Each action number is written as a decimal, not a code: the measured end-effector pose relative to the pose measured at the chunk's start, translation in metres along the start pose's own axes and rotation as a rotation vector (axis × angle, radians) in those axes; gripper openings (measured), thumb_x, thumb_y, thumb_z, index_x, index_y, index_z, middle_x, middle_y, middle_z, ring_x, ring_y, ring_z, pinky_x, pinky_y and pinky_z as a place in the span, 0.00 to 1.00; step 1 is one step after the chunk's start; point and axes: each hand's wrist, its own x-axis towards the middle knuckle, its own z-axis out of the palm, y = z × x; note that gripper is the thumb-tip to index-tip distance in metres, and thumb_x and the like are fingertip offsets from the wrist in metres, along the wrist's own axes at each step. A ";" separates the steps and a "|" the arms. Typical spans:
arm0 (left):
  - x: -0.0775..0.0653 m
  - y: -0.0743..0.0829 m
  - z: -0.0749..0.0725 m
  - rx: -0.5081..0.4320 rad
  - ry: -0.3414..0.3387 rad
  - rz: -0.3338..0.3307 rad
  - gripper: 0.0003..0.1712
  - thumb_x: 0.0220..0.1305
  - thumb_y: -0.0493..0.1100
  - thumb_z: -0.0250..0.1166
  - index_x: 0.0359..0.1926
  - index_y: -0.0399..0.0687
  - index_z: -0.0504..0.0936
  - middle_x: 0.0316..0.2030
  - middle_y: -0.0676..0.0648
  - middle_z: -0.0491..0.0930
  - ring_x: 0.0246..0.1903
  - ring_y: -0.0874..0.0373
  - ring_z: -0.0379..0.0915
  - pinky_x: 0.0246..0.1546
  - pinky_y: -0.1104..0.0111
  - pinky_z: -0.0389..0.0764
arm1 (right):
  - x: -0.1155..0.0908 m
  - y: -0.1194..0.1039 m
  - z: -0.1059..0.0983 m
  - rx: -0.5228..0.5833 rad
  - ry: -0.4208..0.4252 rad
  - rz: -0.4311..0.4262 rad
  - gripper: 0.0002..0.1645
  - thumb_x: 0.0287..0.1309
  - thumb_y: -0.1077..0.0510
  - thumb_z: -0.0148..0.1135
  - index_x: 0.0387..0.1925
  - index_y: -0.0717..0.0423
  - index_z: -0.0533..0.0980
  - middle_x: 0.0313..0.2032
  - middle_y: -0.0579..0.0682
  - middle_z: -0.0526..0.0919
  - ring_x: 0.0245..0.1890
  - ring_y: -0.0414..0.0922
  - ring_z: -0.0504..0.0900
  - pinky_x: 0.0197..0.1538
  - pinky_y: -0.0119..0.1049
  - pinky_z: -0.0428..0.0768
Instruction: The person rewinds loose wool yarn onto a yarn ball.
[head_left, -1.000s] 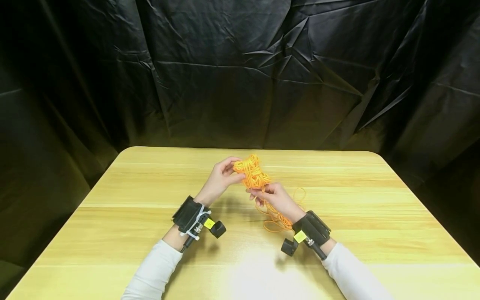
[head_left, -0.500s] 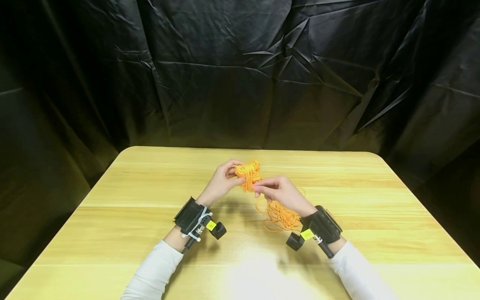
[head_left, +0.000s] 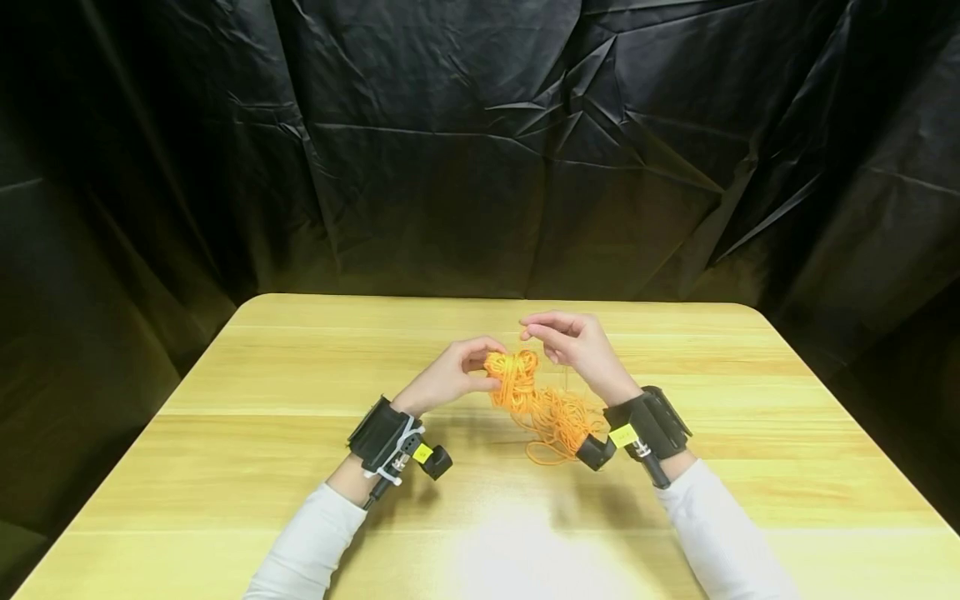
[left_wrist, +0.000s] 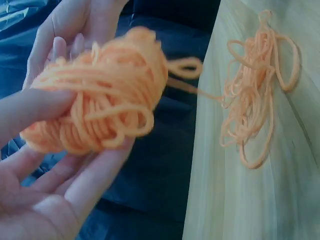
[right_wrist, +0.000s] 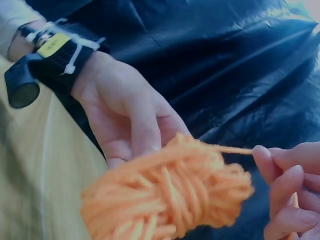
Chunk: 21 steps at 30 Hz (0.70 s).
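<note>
My left hand (head_left: 450, 377) grips a bundle of orange cord (head_left: 514, 377) above the table, its thumb on one side and fingers beneath, as the left wrist view shows. Turns of cord (left_wrist: 95, 120) wrap the bundle's middle, and small loops stick out of it. Up and to the right of the bundle, my right hand (head_left: 581, 346) pinches a strand (right_wrist: 232, 149) between thumb and forefinger. That strand runs taut from the bundle in the right wrist view. A loose pile of the same cord (left_wrist: 252, 85) lies on the table, joined to the bundle by a strand.
The pale wooden table (head_left: 225, 467) has rounded far corners. Behind it hangs a creased black sheet (head_left: 450, 208). Each wrist wears a black strap with a small camera; the right camera (head_left: 596, 452) overlaps the loose pile in the head view.
My right hand has gone from below the bundle, across its front, to above and right of it. The left hand and bundle have shifted slightly down and right.
</note>
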 end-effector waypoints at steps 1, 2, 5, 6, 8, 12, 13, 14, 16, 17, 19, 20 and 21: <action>0.000 0.000 0.000 -0.004 -0.010 0.007 0.20 0.53 0.32 0.62 0.48 0.37 0.72 0.45 0.41 0.75 0.46 0.52 0.72 0.48 0.61 0.73 | 0.001 0.002 0.000 0.008 0.003 -0.002 0.17 0.57 0.60 0.56 0.45 0.67 0.74 0.29 0.46 0.80 0.15 0.38 0.63 0.18 0.26 0.60; 0.000 0.001 0.000 -0.013 -0.016 0.014 0.20 0.53 0.32 0.62 0.49 0.37 0.72 0.46 0.42 0.75 0.47 0.52 0.72 0.49 0.60 0.72 | 0.002 0.004 0.001 0.019 0.007 0.005 0.17 0.57 0.60 0.56 0.45 0.67 0.74 0.29 0.46 0.80 0.15 0.38 0.63 0.18 0.26 0.61; -0.002 0.003 -0.001 -0.063 -0.012 0.023 0.20 0.53 0.31 0.62 0.49 0.37 0.72 0.47 0.42 0.74 0.48 0.53 0.71 0.50 0.60 0.71 | 0.002 0.013 0.005 0.024 0.015 0.054 0.16 0.58 0.61 0.55 0.46 0.67 0.74 0.30 0.43 0.81 0.19 0.37 0.68 0.22 0.24 0.67; -0.002 0.004 -0.001 -0.089 -0.005 0.020 0.20 0.53 0.31 0.62 0.49 0.36 0.72 0.47 0.42 0.74 0.48 0.53 0.71 0.49 0.61 0.72 | 0.002 0.017 0.007 0.019 0.019 0.074 0.16 0.58 0.62 0.54 0.46 0.68 0.74 0.30 0.42 0.81 0.20 0.37 0.69 0.24 0.25 0.68; -0.003 0.007 -0.002 -0.147 0.014 0.022 0.20 0.53 0.31 0.61 0.50 0.36 0.71 0.47 0.41 0.74 0.49 0.52 0.71 0.47 0.62 0.74 | 0.000 0.025 0.010 -0.005 0.031 0.114 0.15 0.58 0.66 0.51 0.45 0.70 0.74 0.30 0.42 0.81 0.23 0.35 0.71 0.28 0.26 0.71; -0.004 0.008 -0.003 -0.222 0.095 0.019 0.20 0.54 0.31 0.61 0.50 0.34 0.70 0.46 0.40 0.74 0.49 0.52 0.70 0.45 0.65 0.76 | -0.006 0.038 0.018 -0.045 0.027 0.144 0.14 0.55 0.69 0.49 0.42 0.75 0.73 0.30 0.46 0.81 0.27 0.34 0.74 0.33 0.27 0.74; -0.004 0.008 -0.003 -0.227 0.120 0.019 0.20 0.54 0.31 0.61 0.50 0.34 0.70 0.46 0.40 0.74 0.49 0.53 0.70 0.44 0.65 0.75 | -0.008 0.041 0.020 -0.044 0.018 0.145 0.14 0.54 0.69 0.50 0.40 0.76 0.73 0.29 0.47 0.80 0.27 0.34 0.75 0.33 0.27 0.74; -0.004 0.008 -0.003 -0.235 0.144 0.016 0.20 0.54 0.31 0.61 0.50 0.34 0.70 0.46 0.41 0.74 0.49 0.53 0.70 0.45 0.66 0.75 | -0.009 0.043 0.022 -0.035 0.007 0.149 0.13 0.54 0.70 0.50 0.39 0.77 0.73 0.28 0.48 0.80 0.28 0.35 0.75 0.34 0.27 0.74; -0.004 0.007 -0.003 -0.251 0.185 0.010 0.20 0.55 0.31 0.60 0.50 0.34 0.69 0.45 0.42 0.74 0.49 0.54 0.70 0.45 0.67 0.75 | -0.012 0.046 0.025 -0.003 -0.025 0.144 0.13 0.50 0.71 0.50 0.37 0.78 0.73 0.25 0.47 0.79 0.25 0.37 0.75 0.32 0.30 0.74; -0.004 0.007 -0.003 -0.255 0.202 0.011 0.20 0.55 0.31 0.60 0.50 0.34 0.69 0.45 0.43 0.74 0.49 0.54 0.70 0.45 0.67 0.74 | -0.013 0.048 0.027 0.009 -0.041 0.142 0.13 0.49 0.71 0.49 0.36 0.77 0.73 0.24 0.46 0.78 0.24 0.38 0.74 0.31 0.30 0.74; -0.003 0.006 -0.003 -0.263 0.230 0.014 0.20 0.55 0.31 0.60 0.50 0.34 0.69 0.45 0.42 0.73 0.49 0.53 0.70 0.46 0.67 0.74 | -0.015 0.049 0.030 0.033 -0.073 0.131 0.12 0.50 0.71 0.48 0.35 0.77 0.73 0.22 0.45 0.77 0.22 0.39 0.73 0.29 0.30 0.72; -0.003 0.005 -0.003 -0.269 0.244 0.016 0.20 0.56 0.31 0.60 0.50 0.34 0.69 0.46 0.42 0.73 0.49 0.53 0.70 0.47 0.66 0.74 | -0.015 0.049 0.032 0.041 -0.089 0.129 0.11 0.51 0.71 0.48 0.35 0.76 0.73 0.22 0.45 0.78 0.21 0.39 0.73 0.28 0.30 0.72; -0.003 0.004 -0.003 -0.274 0.259 0.020 0.20 0.56 0.31 0.59 0.50 0.34 0.69 0.46 0.40 0.74 0.49 0.52 0.70 0.47 0.66 0.74 | -0.016 0.048 0.033 0.046 -0.106 0.126 0.11 0.54 0.68 0.50 0.36 0.75 0.74 0.22 0.46 0.79 0.21 0.39 0.73 0.27 0.30 0.71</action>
